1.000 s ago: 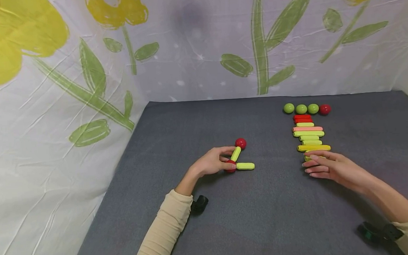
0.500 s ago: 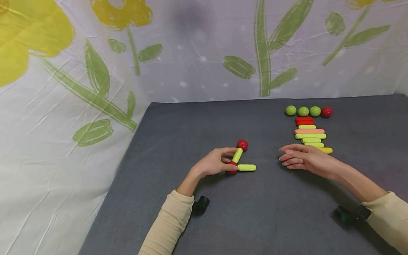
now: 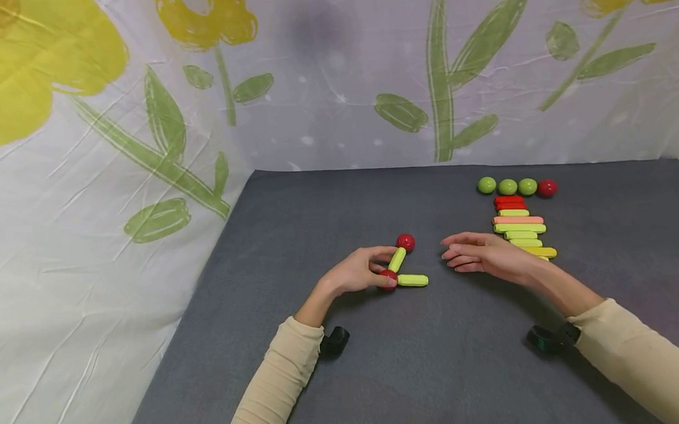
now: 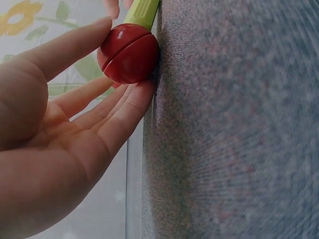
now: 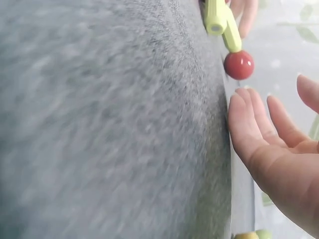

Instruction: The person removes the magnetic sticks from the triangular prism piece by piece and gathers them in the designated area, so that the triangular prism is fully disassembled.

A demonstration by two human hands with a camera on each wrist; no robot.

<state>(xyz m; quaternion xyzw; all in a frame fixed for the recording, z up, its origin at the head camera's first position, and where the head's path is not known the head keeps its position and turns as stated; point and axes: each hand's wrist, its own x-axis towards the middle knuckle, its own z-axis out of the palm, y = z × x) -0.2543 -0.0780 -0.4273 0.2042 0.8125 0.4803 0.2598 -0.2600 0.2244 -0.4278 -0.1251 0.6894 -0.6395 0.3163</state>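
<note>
My left hand (image 3: 359, 270) pinches a red ball (image 4: 128, 54) between thumb and fingers, low on the dark cloth. Two short yellow-green rods run from that ball: one (image 3: 413, 280) points right, the other (image 3: 397, 259) slants away to a second red ball (image 3: 405, 242). My right hand (image 3: 490, 254) hovers to the right of these joined pieces, palm turned inward. Its fingers (image 5: 244, 117) are nearly straight and hold nothing in the right wrist view. The second red ball lies just beyond its fingertips there.
At the right, several rods lie in a column: red, yellow-green, a pink one (image 3: 518, 220) and a yellow one (image 3: 538, 252). Behind them, green balls (image 3: 507, 187) and a red ball (image 3: 547, 188) stand in a row. A flower-printed sheet (image 3: 321, 96) rises behind the cloth-covered table (image 3: 419, 363).
My right hand has moved left, away from the column of rods and toward the joined pieces. The left hand keeps its grip on the red ball; the view shifts slightly.
</note>
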